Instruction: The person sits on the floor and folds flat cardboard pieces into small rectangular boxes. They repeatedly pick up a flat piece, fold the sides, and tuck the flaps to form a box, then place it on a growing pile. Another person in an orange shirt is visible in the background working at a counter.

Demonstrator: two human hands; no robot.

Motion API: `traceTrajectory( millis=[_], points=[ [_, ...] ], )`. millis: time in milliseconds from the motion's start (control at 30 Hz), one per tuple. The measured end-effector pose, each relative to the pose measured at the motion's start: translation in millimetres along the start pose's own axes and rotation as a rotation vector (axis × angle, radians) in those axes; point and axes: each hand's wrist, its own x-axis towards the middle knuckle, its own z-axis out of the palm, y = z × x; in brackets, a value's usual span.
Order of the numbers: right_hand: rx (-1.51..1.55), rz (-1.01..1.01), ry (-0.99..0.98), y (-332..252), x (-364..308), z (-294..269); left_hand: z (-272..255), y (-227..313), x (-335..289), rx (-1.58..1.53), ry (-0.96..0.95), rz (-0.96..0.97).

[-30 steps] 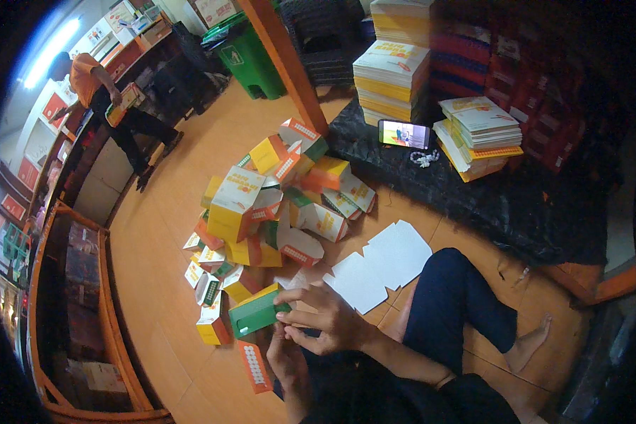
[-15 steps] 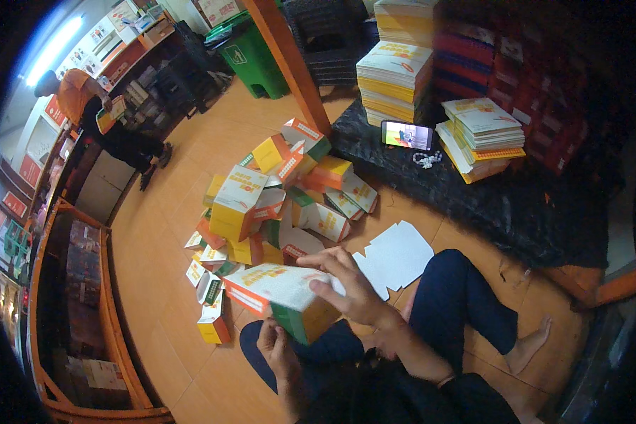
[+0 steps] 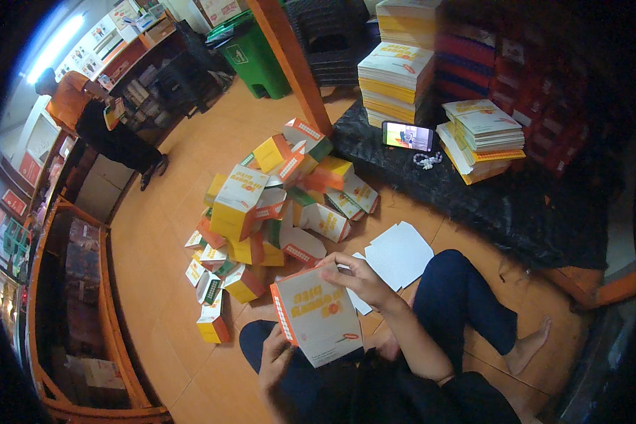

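Note:
A white cardboard food box with yellow print and an orange side is held over my lap. Its broad printed face is turned up toward me. My left hand grips the lower left edge, thumb against the orange side. At the upper right edge, my right hand holds the box with bent fingers; part of that grip is hidden. Flat white cardboard blanks lie on the floor beyond my right hand. Ahead and to the left is a heap of folded boxes in white, yellow, orange and green.
Stacks of flat cartons stand on a black-covered platform, near a lit phone and a beaded string. An orange post rises behind the heap, beside a green bin. At far left stands a person in orange.
The box has turned in my hands: its green and yellow sides have gone from sight and its printed face now shows. My right hand has shifted slightly right.

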Motion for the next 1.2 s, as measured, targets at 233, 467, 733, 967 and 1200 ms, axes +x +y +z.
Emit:
traceTrajectory(
  millis=[233, 467, 733, 967, 1200],
  points=[
    [0.066, -0.013, 0.066, 16.8, 0.0, 11.4, -6.8, -1.2, 4.3, 0.082, 0.16, -0.216],
    [-0.17, -0.133, 0.092, 32.8, -0.2, 56.1, 31.1, 16.2, 43.9, 0.064, 0.518, 0.089],
    [-0.446, -0.185, 0.047, 23.2, -3.9, 64.0, 25.3, 16.0, 33.3, -0.316, 0.731, -0.002],
    [-0.137, 0.051, -0.184, 43.8, -7.4, 73.1, -7.3, -11.2, 29.1, -0.447, 0.981, 0.065],
    [-0.443, -0.106, 0.168, 37.8, -6.4, 68.7, 12.9, 8.7, 49.5, -0.539, 0.883, 0.046]
  ],
)
